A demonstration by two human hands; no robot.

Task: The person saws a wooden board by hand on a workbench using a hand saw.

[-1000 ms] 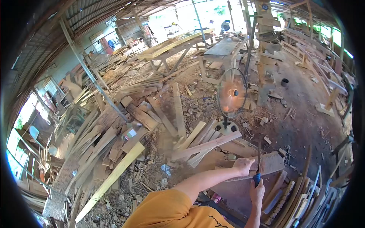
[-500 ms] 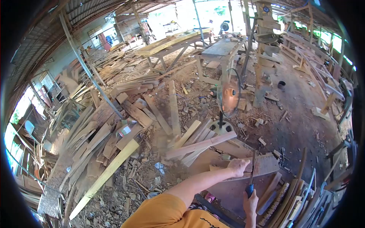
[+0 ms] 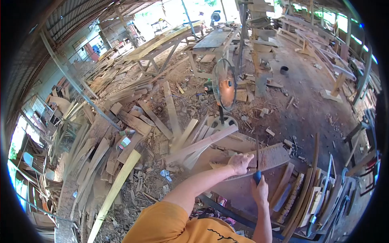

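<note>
Right hand (image 3: pixel 260 188) closed round one blue-handled tool (image 3: pixel 257 176); left hand (image 3: pixel 240 163) on one board (image 3: pixel 274 157), grip unclear.

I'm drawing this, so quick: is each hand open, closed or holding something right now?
Left hand: on the wooden board; open or closed, can't tell.
Right hand: closed, holding the blue tool handle.

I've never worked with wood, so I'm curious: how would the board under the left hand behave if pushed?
The board looks flat and solid, so it is probably stiff. Its flat shape makes rolling seem unlikely. It might slide, though the left hand on it probably steadies it.
</note>
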